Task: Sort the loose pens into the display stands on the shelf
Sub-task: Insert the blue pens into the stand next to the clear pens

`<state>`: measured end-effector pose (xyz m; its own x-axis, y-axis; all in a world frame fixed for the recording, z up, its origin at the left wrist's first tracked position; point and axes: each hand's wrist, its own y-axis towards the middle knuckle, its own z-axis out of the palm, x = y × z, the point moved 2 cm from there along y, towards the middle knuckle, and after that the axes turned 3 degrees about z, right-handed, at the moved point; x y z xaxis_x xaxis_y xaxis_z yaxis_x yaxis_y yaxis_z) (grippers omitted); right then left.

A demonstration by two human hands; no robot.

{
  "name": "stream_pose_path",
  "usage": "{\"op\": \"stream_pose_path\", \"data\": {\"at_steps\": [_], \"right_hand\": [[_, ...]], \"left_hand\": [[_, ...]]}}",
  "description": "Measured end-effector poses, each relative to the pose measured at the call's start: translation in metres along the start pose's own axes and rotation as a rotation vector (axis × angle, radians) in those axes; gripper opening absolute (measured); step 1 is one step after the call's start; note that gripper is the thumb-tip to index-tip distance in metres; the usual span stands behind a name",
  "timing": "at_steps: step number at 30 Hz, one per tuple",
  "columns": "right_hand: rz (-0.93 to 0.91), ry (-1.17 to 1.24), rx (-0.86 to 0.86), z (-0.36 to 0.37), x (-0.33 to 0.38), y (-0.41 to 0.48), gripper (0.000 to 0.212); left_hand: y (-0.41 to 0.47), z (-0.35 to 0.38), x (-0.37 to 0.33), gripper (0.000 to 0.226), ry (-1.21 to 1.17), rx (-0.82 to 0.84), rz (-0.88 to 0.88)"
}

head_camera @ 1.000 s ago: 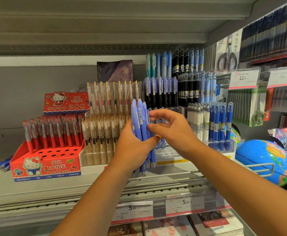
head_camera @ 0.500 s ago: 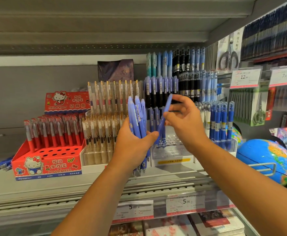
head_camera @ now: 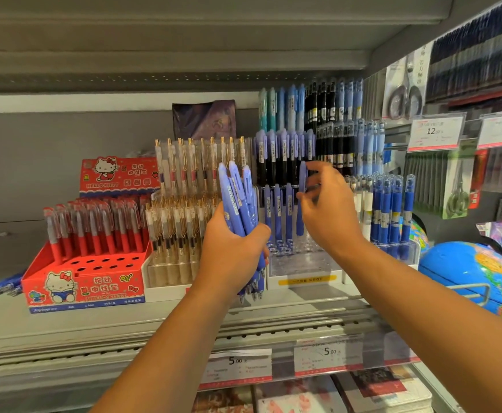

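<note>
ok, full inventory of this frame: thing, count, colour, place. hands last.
clear stand: one, transparent, shelf centre, a few periwinkle pens standing in it
periwinkle pen bundle: several, exact count hidden, periwinkle, held upright left of the clear stand
single periwinkle pen: one, periwinkle, upright over the clear stand
Hello Kitty box: one, red, shelf left, front holes unfilled
red pens: many, red, rear rows of that box
gold-clip pens: many, clear, between the box and the clear stand
blue capped pens: several, blue, right of the clear stand
globe: one, blue, far right
price tags: two reading 5.00, white, shelf edge
left hand: grips the bundle
right hand: pinches the single pen
</note>
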<state>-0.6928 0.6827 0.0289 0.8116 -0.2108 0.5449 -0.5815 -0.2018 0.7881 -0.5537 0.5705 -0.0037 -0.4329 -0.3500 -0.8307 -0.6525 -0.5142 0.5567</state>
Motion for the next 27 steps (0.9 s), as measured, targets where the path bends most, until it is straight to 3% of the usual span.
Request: {"op": "stream_pose_path", "data": {"at_steps": [14,27], "right_hand": [[0.109,-0.314,0.261,0.017,-0.016,0.007,0.052],[0.112,-0.225,0.217,0.011,-0.011,-0.003,0.047]], "left_hand": [[-0.003,0.002,-0.003,0.036,0.02,0.065,0.031],[-0.003,0.004,-0.005,0.036,-0.028,0.043,0.01]]}}
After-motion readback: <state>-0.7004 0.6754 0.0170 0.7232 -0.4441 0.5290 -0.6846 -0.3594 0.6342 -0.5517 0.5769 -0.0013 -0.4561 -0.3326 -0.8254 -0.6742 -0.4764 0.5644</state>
